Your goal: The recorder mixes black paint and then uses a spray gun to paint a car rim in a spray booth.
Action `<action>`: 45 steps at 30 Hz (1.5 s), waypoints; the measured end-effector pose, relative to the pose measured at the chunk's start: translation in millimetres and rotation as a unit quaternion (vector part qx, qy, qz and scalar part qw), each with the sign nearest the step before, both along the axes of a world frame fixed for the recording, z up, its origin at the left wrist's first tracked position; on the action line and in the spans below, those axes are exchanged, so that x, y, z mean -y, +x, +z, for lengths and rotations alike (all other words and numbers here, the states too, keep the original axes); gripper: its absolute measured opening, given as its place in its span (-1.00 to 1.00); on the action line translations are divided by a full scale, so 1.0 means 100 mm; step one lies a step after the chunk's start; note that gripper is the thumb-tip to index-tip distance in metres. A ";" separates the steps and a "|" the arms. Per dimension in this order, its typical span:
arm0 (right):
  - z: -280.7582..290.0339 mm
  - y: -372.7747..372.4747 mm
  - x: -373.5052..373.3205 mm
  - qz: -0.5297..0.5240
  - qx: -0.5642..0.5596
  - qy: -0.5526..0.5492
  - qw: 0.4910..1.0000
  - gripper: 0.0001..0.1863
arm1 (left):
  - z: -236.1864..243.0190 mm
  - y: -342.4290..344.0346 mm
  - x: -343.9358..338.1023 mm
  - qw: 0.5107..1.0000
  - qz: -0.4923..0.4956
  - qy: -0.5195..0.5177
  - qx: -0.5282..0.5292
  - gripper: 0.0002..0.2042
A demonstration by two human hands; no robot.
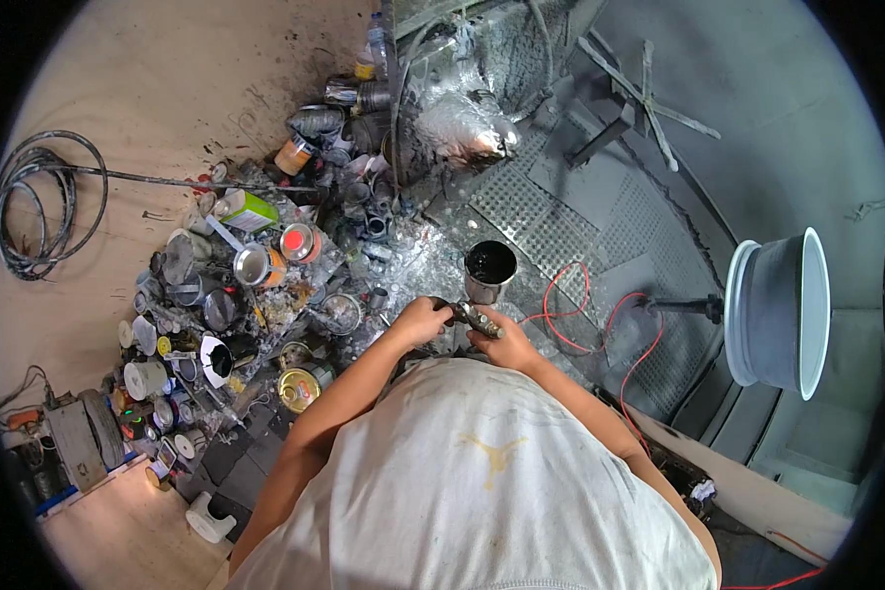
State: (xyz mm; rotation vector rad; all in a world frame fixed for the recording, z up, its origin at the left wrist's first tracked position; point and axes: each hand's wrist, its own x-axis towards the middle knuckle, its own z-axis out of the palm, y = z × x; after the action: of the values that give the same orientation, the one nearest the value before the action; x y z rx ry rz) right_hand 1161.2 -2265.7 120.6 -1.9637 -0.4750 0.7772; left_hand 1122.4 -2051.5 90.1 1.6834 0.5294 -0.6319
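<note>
I hold a spray gun in front of my chest, both hands closed on it. My left hand grips the rear end of the body, and my right hand wraps the front part just under the metal cup. The cup stands upright on top of the gun, open, with dark paint showing inside. To the gun's left lies a heap of paint cans, many open. To its right, well apart, a white wheel rim sits on a stand, and a red hose loops over the grating floor between the gun and the rim.

As I judge it, the thing to mind is the open cup: I should keep the gun level so the paint stays below the lip, make any turn at the body small and slow, and let my right hand steady the gun while my left does the work.
</note>
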 end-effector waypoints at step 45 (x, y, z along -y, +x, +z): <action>2.04 0.98 0.66 -0.318 0.154 0.121 0.927 -0.62 | -0.35 -0.05 0.30 0.987 -0.111 -0.028 0.113 -0.61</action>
State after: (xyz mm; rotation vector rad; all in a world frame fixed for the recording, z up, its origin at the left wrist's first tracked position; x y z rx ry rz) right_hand 1258.9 -2331.6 324.7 -1.8448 -0.0818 -0.0055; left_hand 1117.3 -2081.8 55.5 1.7463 0.1620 -0.5986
